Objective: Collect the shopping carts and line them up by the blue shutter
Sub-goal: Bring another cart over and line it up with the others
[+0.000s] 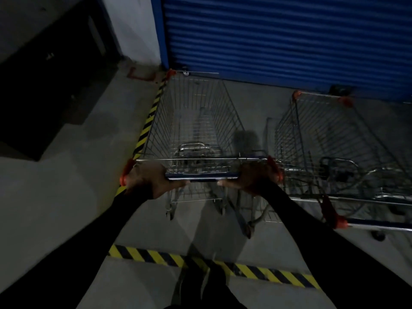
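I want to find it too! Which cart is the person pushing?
Find the blue shutter. Two wire carts stand before it; take the left cart, beside the yellow-black floor stripe. Only it has both hands on its handle.

A silver wire-mesh shopping cart with a dark blue handle bar and orange-red corner caps [194, 126] stands upright and empty, nose toward the ribbed blue roller shutter [278, 39], its front rim close to the shutter's foot. Just beside it to the right, a second silver wire cart with orange-red corners [334, 139] stands upright, also facing the shutter. The shutter is fully lowered to the floor.
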Motion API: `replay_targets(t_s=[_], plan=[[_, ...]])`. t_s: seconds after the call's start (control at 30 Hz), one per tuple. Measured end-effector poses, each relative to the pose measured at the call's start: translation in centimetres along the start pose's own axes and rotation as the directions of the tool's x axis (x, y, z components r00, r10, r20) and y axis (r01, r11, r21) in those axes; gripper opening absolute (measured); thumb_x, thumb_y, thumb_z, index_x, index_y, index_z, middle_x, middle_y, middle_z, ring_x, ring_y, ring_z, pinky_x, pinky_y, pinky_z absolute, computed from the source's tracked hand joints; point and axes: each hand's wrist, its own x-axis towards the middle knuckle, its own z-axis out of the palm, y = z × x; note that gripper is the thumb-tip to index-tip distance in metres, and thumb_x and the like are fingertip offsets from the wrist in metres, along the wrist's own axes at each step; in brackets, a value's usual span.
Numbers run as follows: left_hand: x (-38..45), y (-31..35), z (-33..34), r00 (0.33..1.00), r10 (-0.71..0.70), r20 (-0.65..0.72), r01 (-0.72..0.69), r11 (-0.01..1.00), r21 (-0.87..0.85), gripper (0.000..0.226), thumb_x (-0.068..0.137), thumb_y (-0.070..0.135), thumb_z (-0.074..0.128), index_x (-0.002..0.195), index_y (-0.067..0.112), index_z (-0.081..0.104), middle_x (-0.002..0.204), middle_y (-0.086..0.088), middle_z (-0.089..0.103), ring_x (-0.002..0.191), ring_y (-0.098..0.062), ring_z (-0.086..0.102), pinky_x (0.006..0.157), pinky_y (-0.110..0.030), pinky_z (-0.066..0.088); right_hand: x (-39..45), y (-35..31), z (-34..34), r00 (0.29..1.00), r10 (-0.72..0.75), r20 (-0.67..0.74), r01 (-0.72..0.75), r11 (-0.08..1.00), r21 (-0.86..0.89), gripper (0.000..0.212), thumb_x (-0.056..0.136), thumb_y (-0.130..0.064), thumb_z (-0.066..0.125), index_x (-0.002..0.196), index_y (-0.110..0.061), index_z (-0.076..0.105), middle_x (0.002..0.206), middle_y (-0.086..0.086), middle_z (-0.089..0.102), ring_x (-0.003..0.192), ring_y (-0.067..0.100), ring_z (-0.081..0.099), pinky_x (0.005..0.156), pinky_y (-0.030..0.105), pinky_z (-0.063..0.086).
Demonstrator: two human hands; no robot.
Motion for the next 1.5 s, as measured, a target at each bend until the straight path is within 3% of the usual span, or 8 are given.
replay_targets(t_s=[0.17, 0.27, 0.43, 0.6, 0.83, 1.03, 1.2, 1.5], plan=[[0.6, 0.1, 0.4, 0.998, -0.023, -0.052, 0.022, 1.000, -0.021, 0.121, 0.050, 0.121, 0.014, 0.106, 0.034, 0.077, 0.117, 0.002, 0.080, 0.113, -0.022, 0.074, 0.098, -0.036, 0.056, 0.7, 0.6, -0.2, 0.998, -0.015, 0.059, 0.004, 0.983, 0.184, 0.100, 0.061, -0.113, 0.042, 0.082, -0.020, 0.072, 0.075, -0.001, 0.070, 0.071, 0.013, 0.066, 0.065, 0.033, 0.049], [0.7, 0.1, 0.6, 0.997, -0.015, -0.076, 0.018, 0.999, 0.042, 0.110, 0.054, 0.120, 0.014, 0.087, 0.030, 0.070, 0.109, 0.002, 0.080, 0.109, -0.022, 0.075, 0.103, -0.039, 0.054, 0.7, 1.0, -0.3, 0.995, -0.016, 0.101, -0.020, 0.938, 0.346, 0.099, 0.055, -0.110, 0.055, 0.092, -0.020, 0.074, 0.087, -0.002, 0.070, 0.083, 0.013, 0.067, 0.072, 0.032, 0.050], [0.5, 0.3, 2.5, 0.971, 0.014, -0.240, -0.005, 0.999, 0.040, 0.103, 0.070, 0.113, 0.024, 0.100, 0.029, 0.076, 0.106, 0.000, 0.080, 0.102, -0.030, 0.077, 0.089, -0.041, 0.057, -0.1, 0.8, 0.5, 0.999, 0.012, -0.050, 0.005, 0.947, 0.322, 0.099, 0.059, -0.111, 0.048, 0.079, -0.018, 0.075, 0.071, -0.006, 0.070, 0.074, 0.010, 0.070, 0.068, 0.029, 0.055], [-0.6, 0.7, 3.5, 0.905, 0.133, -0.403, -0.162, 0.986, -0.038, 0.073, 0.091, 0.092, 0.040, 0.086, 0.025, 0.068, 0.084, -0.001, 0.076, 0.085, -0.029, 0.076, 0.084, -0.046, 0.055, -0.4, 0.4, 1.5, 0.980, -0.006, -0.201, 0.063, 0.959, 0.278, 0.106, 0.057, -0.117, 0.032, 0.100, -0.033, 0.081, 0.093, -0.006, 0.081, 0.096, 0.013, 0.075, 0.094, 0.035, 0.059], [-3.9, 1.3, 3.9, 0.867, 0.225, -0.445, -0.315, 0.939, -0.140, 0.051, 0.099, 0.060, 0.054, 0.133, 0.024, 0.064, 0.130, -0.003, 0.070, 0.117, -0.033, 0.065, 0.099, -0.047, 0.051, -5.0, -1.6, 3.3, 0.845, 0.046, -0.533, 0.134, 0.947, 0.293, 0.057, 0.095, -0.063, 0.061, 0.133, -0.022, 0.073, 0.134, 0.006, 0.070, 0.125, 0.034, 0.064, 0.111, 0.043, 0.042], [-7.8, 0.5, 3.6, 0.786, 0.280, -0.552, -0.490, 0.826, -0.278, 0.051, 0.099, 0.047, 0.056, 0.136, 0.014, 0.070, 0.134, -0.009, 0.072, 0.121, -0.034, 0.067, 0.103, -0.042, 0.051, -9.1, -4.8, 5.1, 0.848, 0.211, -0.486, 0.005, 0.914, 0.405, 0.065, 0.102, -0.066, 0.050, 0.151, -0.024, 0.059, 0.154, 0.003, 0.059, 0.138, 0.028, 0.057, 0.111, 0.039, 0.045], [-11.5, -1.2, 3.2, 0.759, 0.346, -0.551, -0.607, 0.683, -0.408, 0.051, 0.100, 0.049, 0.056, 0.133, 0.014, 0.074, 0.130, -0.009, 0.076, 0.120, -0.030, 0.069, 0.104, -0.038, 0.054, -16.7, -11.0, 4.2, 0.769, 0.405, -0.495, -0.010, 0.781, 0.624, 0.057, 0.094, -0.044, 0.064, 0.143, -0.014, 0.067, 0.141, 0.014, 0.068, 0.126, 0.034, 0.064, 0.101, 0.042, 0.054], [-19.0, 0.1, 2.9, 0.650, 0.521, -0.553, -0.758, 0.394, -0.520, 0.042, 0.102, 0.049, 0.064, 0.125, 0.017, 0.078, 0.109, -0.002, 0.081, 0.095, -0.018, 0.075, 0.082, -0.034, 0.062, -30.0, -18.2, 5.5, 0.634, 0.642, -0.430, -0.090, 0.614, 0.784, 0.045, 0.104, -0.058, 0.055, 0.132, -0.026, 0.069, 0.122, -0.008, 0.073, 0.108, 0.013, 0.069, 0.084, 0.046, 0.060]])
